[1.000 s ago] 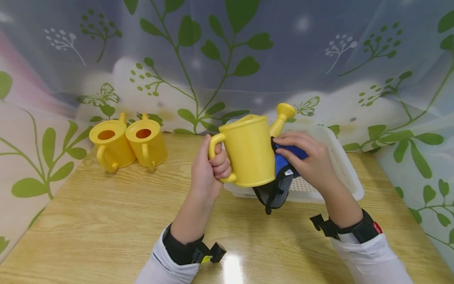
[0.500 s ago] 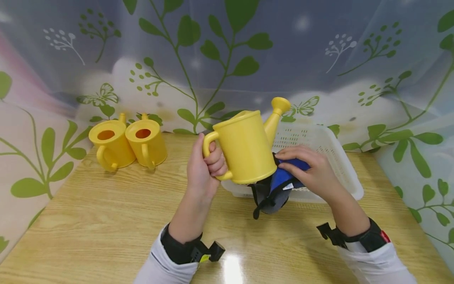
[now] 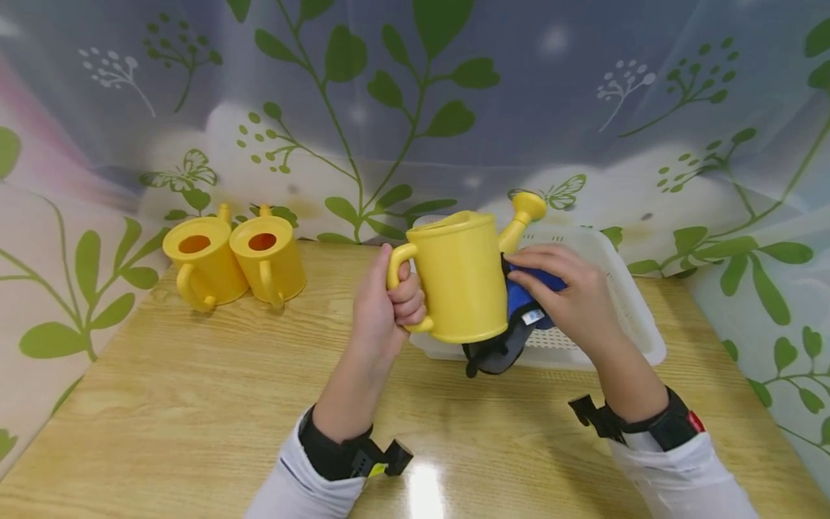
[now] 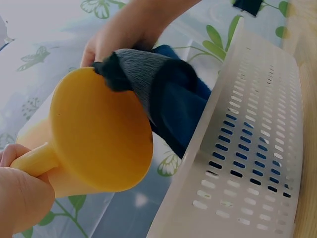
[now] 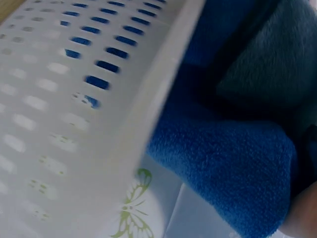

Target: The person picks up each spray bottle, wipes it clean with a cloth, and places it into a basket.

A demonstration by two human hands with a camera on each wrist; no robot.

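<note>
I observe the yellow watering can point(image 3: 460, 277) raised at the white basket point(image 3: 625, 295), its handle point(image 3: 393, 270) clamped in the left hand point(image 3: 382, 306). The right hand point(image 3: 573, 288) pinches the blue-grey cloth point(image 3: 521, 295) against the can. Two further cans point(image 3: 220, 270) stand on the table point(image 3: 194, 404).

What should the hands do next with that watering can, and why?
Maybe the right hand should rub the blue-and-gray cloth over the side of the yellow watering can, because it pinches the cloth right by the can while the left hand grips the handle.
</note>
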